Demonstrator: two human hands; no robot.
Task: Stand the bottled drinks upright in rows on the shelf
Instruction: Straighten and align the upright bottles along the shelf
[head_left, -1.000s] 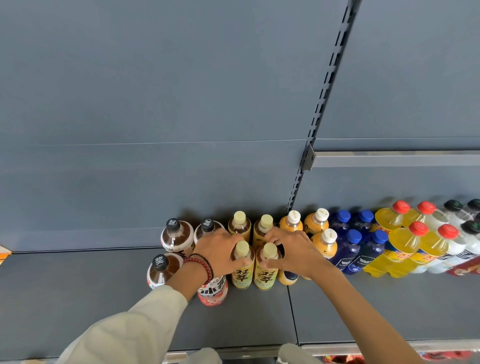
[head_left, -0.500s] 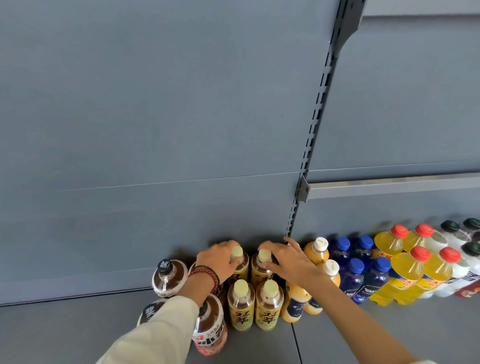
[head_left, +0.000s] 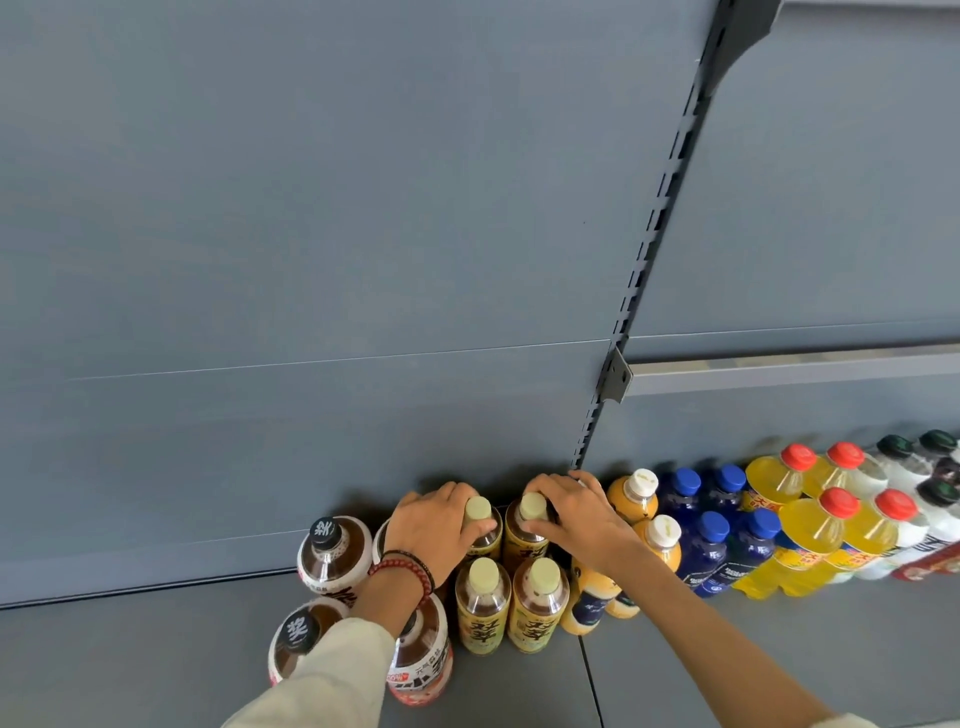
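Bottled drinks stand upright in rows on the grey shelf (head_left: 156, 670) against its back panel. My left hand (head_left: 434, 527) grips the neck of a back-row yellow-label tea bottle (head_left: 480, 519) with a pale green cap. My right hand (head_left: 574, 514) grips the matching tea bottle (head_left: 527, 522) beside it. Two more tea bottles (head_left: 483, 605) (head_left: 537, 608) stand in front of them. Left of these are brown drinks with black caps (head_left: 332, 553). To the right stand orange juice bottles with white caps (head_left: 636, 496).
Further right stand blue bottles (head_left: 714, 540), yellow bottles with red caps (head_left: 815, 530) and white bottles with dark caps (head_left: 935, 512). A slotted upright rail (head_left: 649, 249) divides the back panel. A shelf bracket and a metal bar (head_left: 779, 366) jut out at the right.
Both hands went from the front pair of tea bottles to the back pair and now grip their necks. The camera has tilted up, so the bottles sit lower in view.
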